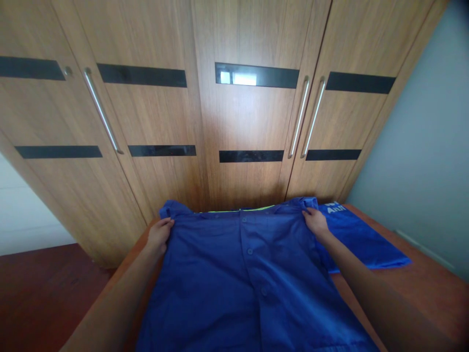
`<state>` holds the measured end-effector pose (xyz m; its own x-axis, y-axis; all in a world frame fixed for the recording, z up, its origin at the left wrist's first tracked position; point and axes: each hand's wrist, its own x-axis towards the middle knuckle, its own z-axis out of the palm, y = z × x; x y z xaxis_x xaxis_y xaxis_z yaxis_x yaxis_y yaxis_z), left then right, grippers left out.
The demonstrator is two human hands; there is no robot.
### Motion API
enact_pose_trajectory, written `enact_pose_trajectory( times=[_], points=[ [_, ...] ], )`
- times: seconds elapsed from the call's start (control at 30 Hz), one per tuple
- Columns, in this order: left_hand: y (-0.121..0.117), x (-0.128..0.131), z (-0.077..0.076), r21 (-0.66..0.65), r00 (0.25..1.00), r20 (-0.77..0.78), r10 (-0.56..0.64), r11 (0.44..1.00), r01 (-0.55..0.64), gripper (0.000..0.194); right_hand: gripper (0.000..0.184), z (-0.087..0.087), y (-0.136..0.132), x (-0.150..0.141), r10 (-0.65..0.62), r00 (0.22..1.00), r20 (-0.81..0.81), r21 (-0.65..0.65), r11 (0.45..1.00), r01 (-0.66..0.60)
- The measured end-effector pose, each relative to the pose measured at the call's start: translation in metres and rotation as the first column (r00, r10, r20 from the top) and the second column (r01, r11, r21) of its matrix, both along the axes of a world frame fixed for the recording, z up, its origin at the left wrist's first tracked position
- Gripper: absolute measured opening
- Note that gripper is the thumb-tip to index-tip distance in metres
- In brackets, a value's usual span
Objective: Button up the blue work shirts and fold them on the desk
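A blue button-front shirt [216, 274] is spread before me, its row of buttons running down near the middle. My left hand [160, 233] is closed on the shirt's upper left side, thumb on top of the cloth. On the opposite side my right hand [315, 222] pinches the cloth near the upper right corner. Between the hands the top edge is drawn fairly straight, with a thin yellow-green strip showing along it. The shirt's lower end runs out of view at the bottom.
A folded blue plastic-looking packet [362, 244] with pale lettering lies right of the shirt on an orange-brown surface [436, 293]. Directly behind stands a wooden wardrobe [249, 181] with long metal handles. A pale wall [421, 171] borders the right side; reddish floor [44, 293] shows at left.
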<state>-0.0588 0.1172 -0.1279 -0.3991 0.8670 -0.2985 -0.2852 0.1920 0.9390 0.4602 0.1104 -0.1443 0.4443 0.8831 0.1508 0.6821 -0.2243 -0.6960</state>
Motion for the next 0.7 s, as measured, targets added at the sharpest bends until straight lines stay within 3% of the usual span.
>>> enact_pose_trajectory(
  times=[0.07, 0.17, 0.37, 0.43, 0.57, 0.7],
  points=[
    [-0.004, 0.007, 0.004, -0.004, 0.999, -0.042, -0.028, 1.0, 0.028, 0.017, 0.027, -0.001, -0.003, -0.006, 0.028, 0.999, -0.02, -0.004, 1.0, -0.028],
    [-0.023, 0.018, 0.011, -0.042, 0.981, -0.057, -0.187, 0.982, 0.185, 0.014, 0.03, -0.005, -0.016, -0.013, 0.077, 0.995, -0.071, -0.019, 0.997, -0.078],
    [-0.088, 0.021, 0.01, -0.119, 0.883, -0.15, -0.444, 0.895, 0.43, 0.024, 0.023, -0.017, -0.064, -0.019, 0.191, 0.968, -0.166, -0.043, 0.979, -0.2],
    [-0.106, 0.012, 0.008, -0.153, 0.857, -0.231, -0.461, 0.887, 0.436, 0.018, 0.022, -0.017, -0.078, -0.016, 0.208, 0.961, -0.184, -0.042, 0.975, -0.219],
    [-0.125, -0.012, 0.006, -0.171, 0.875, -0.268, -0.402, 0.914, 0.367, 0.01, 0.029, -0.007, -0.094, -0.005, 0.193, 0.961, -0.2, -0.026, 0.979, -0.202],
    [-0.139, -0.018, 0.011, -0.195, 0.837, -0.366, -0.407, 0.913, 0.358, 0.018, 0.03, -0.002, -0.109, -0.006, 0.185, 0.963, -0.194, -0.002, 0.982, -0.189]
  ],
)
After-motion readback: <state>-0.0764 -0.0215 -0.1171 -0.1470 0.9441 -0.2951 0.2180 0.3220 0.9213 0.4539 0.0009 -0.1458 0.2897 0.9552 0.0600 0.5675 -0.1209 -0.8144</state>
